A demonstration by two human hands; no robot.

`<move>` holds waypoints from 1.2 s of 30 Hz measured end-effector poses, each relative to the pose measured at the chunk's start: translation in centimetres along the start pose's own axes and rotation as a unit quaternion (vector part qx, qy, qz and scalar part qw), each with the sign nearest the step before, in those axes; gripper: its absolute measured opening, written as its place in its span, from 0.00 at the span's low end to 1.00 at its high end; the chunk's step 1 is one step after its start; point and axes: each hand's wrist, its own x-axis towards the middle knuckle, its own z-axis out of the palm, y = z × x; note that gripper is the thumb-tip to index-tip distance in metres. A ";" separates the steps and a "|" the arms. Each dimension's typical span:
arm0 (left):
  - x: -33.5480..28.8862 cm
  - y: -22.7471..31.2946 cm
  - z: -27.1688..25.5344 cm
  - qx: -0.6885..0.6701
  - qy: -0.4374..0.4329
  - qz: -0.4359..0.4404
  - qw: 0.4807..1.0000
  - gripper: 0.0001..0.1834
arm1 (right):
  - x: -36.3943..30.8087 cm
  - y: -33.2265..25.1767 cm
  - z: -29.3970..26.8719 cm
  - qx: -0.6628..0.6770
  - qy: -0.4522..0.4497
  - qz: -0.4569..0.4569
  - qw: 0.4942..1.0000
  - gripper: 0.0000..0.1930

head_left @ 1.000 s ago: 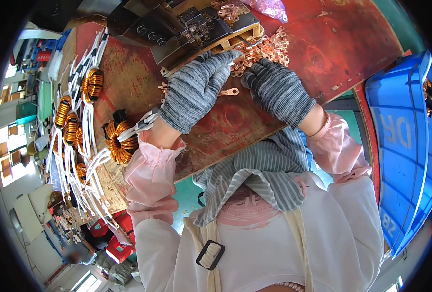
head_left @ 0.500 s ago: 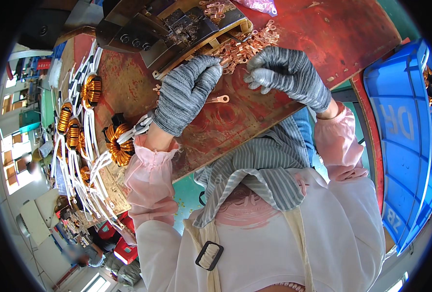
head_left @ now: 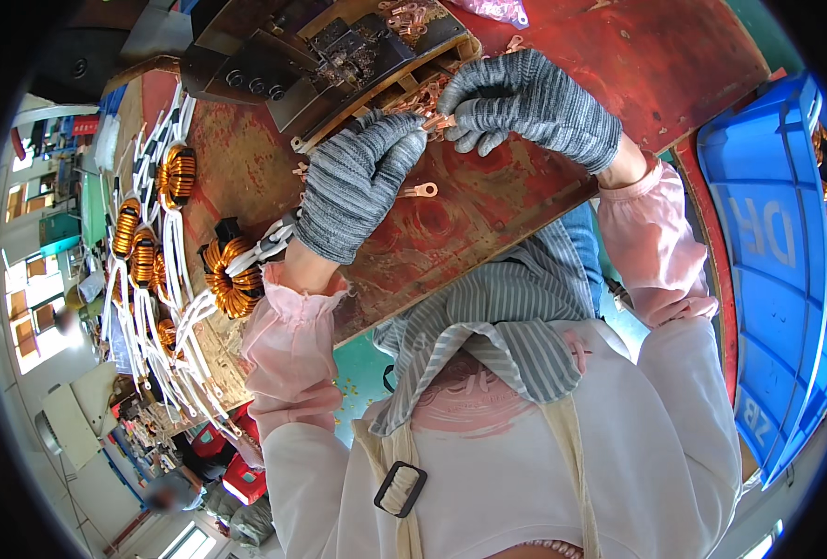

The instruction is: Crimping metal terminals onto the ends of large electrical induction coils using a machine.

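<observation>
My gloved left hand (head_left: 353,191) is closed, thumb and forefinger pinched together; what lies inside it is hidden. White leads (head_left: 274,244) from a copper-wound ring coil (head_left: 228,272) run up to its wrist. My gloved right hand (head_left: 535,107) pinches a copper cable lug (head_left: 440,122) right at the left fingertips. Whether the lug sits on a wire end I cannot tell. A second cable lug (head_left: 424,190) sticks out past the left hand, just above the red tabletop. Behind the fingers is a pile of loose copper lugs (head_left: 427,98), partly covered by the right hand.
A dark metal press (head_left: 339,56) stands at the back of the worn red table (head_left: 656,65). More ring coils (head_left: 177,175) with white leads lie at the left. A blue crate (head_left: 758,242) is on the right, and a pink plastic bag (head_left: 493,9) lies at the far edge.
My right hand has moved left and a little away from me, bringing a copper lug up to the left fingertips. The left hand has barely shifted.
</observation>
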 end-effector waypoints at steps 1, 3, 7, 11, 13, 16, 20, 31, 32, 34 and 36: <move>-0.1 -0.1 0.0 -0.001 0.000 0.000 1.000 0.10 | 0.0 -0.1 0.0 0.000 0.000 0.000 1.000 0.09; -0.3 -0.3 0.1 0.040 -0.023 -0.021 0.999 0.10 | 0.1 -0.3 -0.1 0.010 -0.021 -0.013 1.000 0.09; -0.3 -0.4 0.4 0.051 -0.021 -0.006 0.998 0.11 | 0.2 -0.6 -0.2 0.012 -0.042 -0.029 0.999 0.10; -0.6 -0.5 0.4 0.093 -0.027 0.013 0.995 0.12 | 0.3 -0.4 0.2 -0.014 -0.037 -0.023 0.999 0.12; -0.4 -0.3 0.3 0.091 -0.035 0.011 0.995 0.11 | 0.3 -0.1 0.2 -0.041 -0.039 -0.047 0.997 0.13; 0.0 0.1 -0.1 0.031 -0.020 -0.019 0.999 0.09 | 0.2 0.5 0.5 0.032 -0.025 -0.006 0.999 0.14; 0.1 0.2 -1.2 -0.017 -0.019 -0.055 0.998 0.09 | 0.9 2.8 1.7 0.280 -0.013 0.013 0.960 0.14; -13.9 -8.7 -12.7 0.144 -0.051 -0.268 0.951 0.12 | 2.0 1.1 1.5 0.099 0.021 -0.009 0.995 0.11; -15.8 -9.6 -12.6 0.151 -0.075 -0.278 0.946 0.12 | 2.4 1.0 1.5 0.100 0.017 -0.010 0.995 0.11; -14.5 -8.0 -11.8 0.269 -0.105 -0.200 0.936 0.11 | 2.7 0.5 0.9 0.079 0.013 -0.012 0.997 0.11; -14.5 -6.8 -11.6 0.386 -0.129 -0.126 0.904 0.11 | 3.5 0.2 1.0 0.090 0.024 -0.016 0.996 0.10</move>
